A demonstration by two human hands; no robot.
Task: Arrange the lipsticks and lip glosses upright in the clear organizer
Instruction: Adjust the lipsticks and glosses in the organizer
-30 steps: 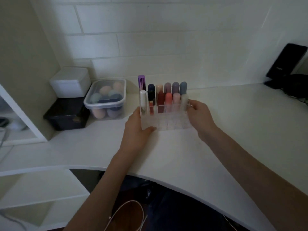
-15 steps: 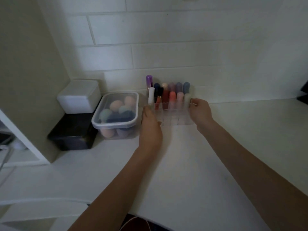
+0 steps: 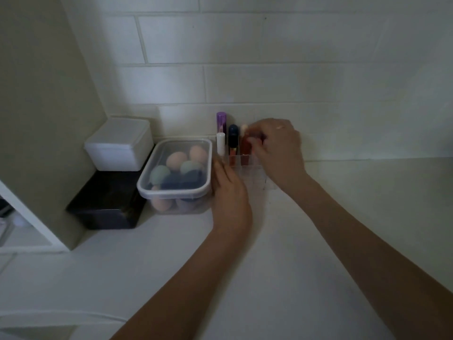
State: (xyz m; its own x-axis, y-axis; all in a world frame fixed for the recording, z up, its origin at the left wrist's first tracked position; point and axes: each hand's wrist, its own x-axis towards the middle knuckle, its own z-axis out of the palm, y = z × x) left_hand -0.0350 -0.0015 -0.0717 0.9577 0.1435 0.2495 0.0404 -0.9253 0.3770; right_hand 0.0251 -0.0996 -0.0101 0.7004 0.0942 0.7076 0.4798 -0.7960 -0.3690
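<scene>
The clear organizer (image 3: 253, 174) stands on the white counter against the tiled wall, right beside the sponge tub. Upright in it are a purple-capped tube (image 3: 221, 119), a white tube (image 3: 220, 144), a navy-capped gloss (image 3: 233, 136) and a red tube (image 3: 245, 146). My right hand (image 3: 279, 148) reaches over the back rows and hides the other tubes; its fingertips are curled and pinch a reddish lipstick top. My left hand (image 3: 229, 190) lies with fairly straight fingers against the organizer's left front corner.
A lidded clear tub of makeup sponges (image 3: 176, 173) sits directly left of the organizer. Further left, a white box (image 3: 117, 143) is stacked on a black box (image 3: 107, 202), beside a beige cabinet side (image 3: 44, 119). The white counter (image 3: 269, 241) stretches toward me.
The organizer has been slid back to the wall next to the sponge tub. My right hand left the organizer's right side and now sits on the lipstick tops. My left hand loosened its hold.
</scene>
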